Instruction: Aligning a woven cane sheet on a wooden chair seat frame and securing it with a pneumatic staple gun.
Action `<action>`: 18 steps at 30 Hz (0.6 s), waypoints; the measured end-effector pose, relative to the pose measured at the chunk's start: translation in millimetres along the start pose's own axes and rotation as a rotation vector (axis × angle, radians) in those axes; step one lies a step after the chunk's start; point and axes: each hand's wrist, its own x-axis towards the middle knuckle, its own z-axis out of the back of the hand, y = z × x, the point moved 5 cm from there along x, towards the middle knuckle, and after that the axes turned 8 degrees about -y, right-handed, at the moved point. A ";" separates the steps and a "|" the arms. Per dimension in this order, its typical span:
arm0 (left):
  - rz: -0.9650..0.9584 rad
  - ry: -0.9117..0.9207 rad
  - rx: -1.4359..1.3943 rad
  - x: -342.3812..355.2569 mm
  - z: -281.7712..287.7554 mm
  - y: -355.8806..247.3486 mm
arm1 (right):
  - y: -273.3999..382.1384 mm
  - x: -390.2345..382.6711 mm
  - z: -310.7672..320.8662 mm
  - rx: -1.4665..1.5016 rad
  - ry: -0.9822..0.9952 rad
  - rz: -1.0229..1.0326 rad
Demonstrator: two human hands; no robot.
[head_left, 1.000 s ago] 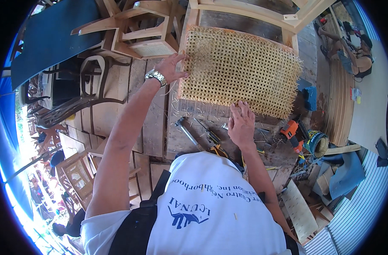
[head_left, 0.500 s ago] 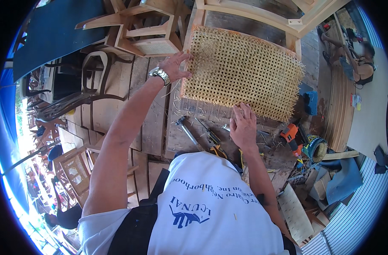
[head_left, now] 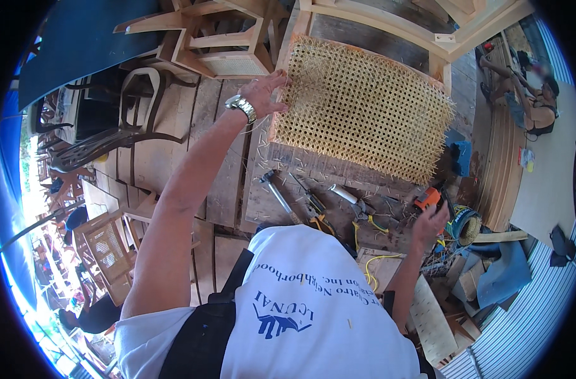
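My left hand [head_left: 267, 93], with a metal watch [head_left: 240, 108] on its wrist, lies at the left edge of a woven cane panel [head_left: 364, 107]. Its thumb and fingers are spread along that edge. The cane covers a wooden chair frame [head_left: 441, 65], and its strand ends stick out ragged at the right and near sides. At the lower right, my right hand [head_left: 429, 222] reaches over the handle of an orange-and-black power tool [head_left: 426, 199]. Its fingers look stretched out at the handle, which they partly hide.
Nearer me lie a hammer [head_left: 279, 194], yellow-handled pliers [head_left: 368, 218] and a white tube [head_left: 343, 192], among cane offcuts. Beside the power tool sits a green can [head_left: 463, 226]. Wooden chairs [head_left: 222, 47] crowd the left. Another person [head_left: 533, 104] sits at the far right.
My right hand has left the near edge of the cane and moved right and toward me, to the power tool. The left hand stays at the panel's left edge.
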 end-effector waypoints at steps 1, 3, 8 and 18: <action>0.003 -0.008 0.005 0.5 -2.5 3.0 | -37.6 -4.4 -6.5 -0.114 0.049 -0.009; 0.018 -0.019 0.002 -0.3 -2.6 4.9 | -106.4 -23.3 -33.0 -0.154 0.603 -0.146; 0.028 -0.014 0.027 -1.6 6.6 -10.5 | -124.1 -81.1 -34.9 -0.222 0.653 0.070; 0.022 0.050 0.065 -0.3 -2.4 3.1 | -60.8 -20.9 -41.3 -0.377 0.343 0.037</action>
